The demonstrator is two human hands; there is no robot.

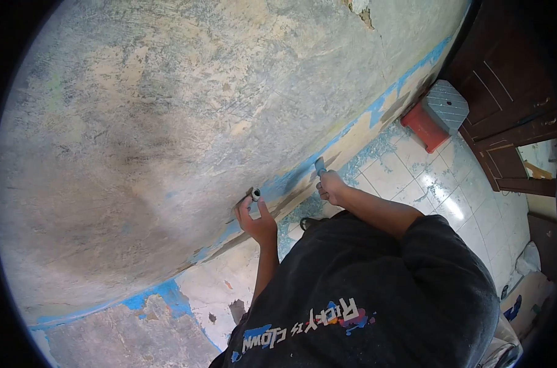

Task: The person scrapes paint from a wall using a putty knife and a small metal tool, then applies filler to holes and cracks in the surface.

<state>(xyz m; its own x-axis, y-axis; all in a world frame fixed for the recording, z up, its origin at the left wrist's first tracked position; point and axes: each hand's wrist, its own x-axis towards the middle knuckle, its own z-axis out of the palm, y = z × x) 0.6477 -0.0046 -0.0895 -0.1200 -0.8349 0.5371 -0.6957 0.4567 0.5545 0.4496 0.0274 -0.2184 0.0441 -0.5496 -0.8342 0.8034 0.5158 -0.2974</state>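
Note:
My left hand (257, 219) rests against the scraped wall (168, 122), its fingers around a small grey cylinder (255, 194) at the wall's blue band. My right hand (332, 187) is further right along the same band. It grips a scraper with a blue-grey handle (320, 165), whose blade end touches the wall near the floor. The wall is worn grey and beige, with leftover blue paint (376, 107) along its lower edge. My black printed T-shirt (376, 288) fills the lower right.
Blue paint flakes (376, 150) lie on the white floor tiles (438, 184) by the wall. A red stool with a grey top (441, 113) stands against the wall. Dark wooden cabinets (511, 104) line the right side.

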